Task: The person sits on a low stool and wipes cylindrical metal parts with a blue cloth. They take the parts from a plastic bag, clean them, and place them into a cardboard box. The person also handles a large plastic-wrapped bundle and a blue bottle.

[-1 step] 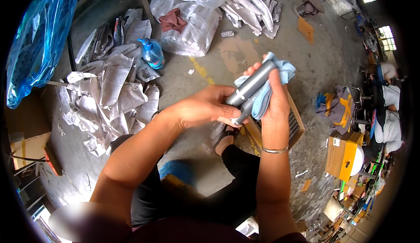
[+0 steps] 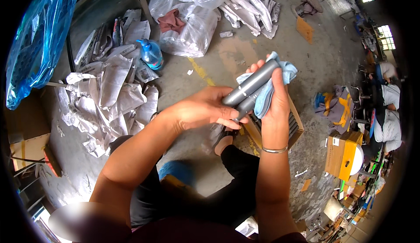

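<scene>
Two dark grey metal tubes [image 2: 253, 83] lie side by side, slanting up to the right in front of me. My left hand [image 2: 204, 107] has its fingers and thumb closed about their lower left ends. Farther up, my right hand [image 2: 278, 95] clasps the tubes through a light blue cloth [image 2: 264, 99], its thumb laid along the side. Part of the cloth bunches out past the tubes' upper ends. A metal bangle [image 2: 274, 150] circles my right wrist. Below the right hand stands an open cardboard box [image 2: 299, 134] with several similar grey tubes inside, partly hidden by my forearm.
Crumpled paper [image 2: 116, 83] is heaped on the floor at left, beside a blue pump bottle [image 2: 152, 55]. A clear plastic bag [image 2: 192, 37] and rolled paper [image 2: 249, 6] lie beyond. At right are a yellow-brown carton [image 2: 343, 155], a cloth bundle [image 2: 334, 107] and other people [image 2: 387, 111].
Both tubes have shifted very slightly toward the lower left, with small movements of my hands. My grip looks the same otherwise.
</scene>
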### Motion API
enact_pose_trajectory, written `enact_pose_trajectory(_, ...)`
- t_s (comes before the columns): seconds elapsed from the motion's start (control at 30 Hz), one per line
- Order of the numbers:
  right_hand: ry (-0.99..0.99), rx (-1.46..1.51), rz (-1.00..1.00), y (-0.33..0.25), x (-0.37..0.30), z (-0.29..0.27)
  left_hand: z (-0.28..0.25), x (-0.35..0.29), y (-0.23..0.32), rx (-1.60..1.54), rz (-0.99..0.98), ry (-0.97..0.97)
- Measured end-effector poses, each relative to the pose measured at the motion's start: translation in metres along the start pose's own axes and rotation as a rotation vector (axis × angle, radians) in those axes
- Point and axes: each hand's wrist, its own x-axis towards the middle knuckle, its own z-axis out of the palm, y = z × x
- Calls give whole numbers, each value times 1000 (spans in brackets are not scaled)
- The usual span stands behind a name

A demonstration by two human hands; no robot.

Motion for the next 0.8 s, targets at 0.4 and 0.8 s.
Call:
enact_pose_trajectory(0.4,17,112,-70,-9,1,-8,-7,10,-11,-405,159,-3)
enact_pose_trajectory(0.8,107,-17,-144,-6,2,-13,-8,9,-12,-56,289,294)
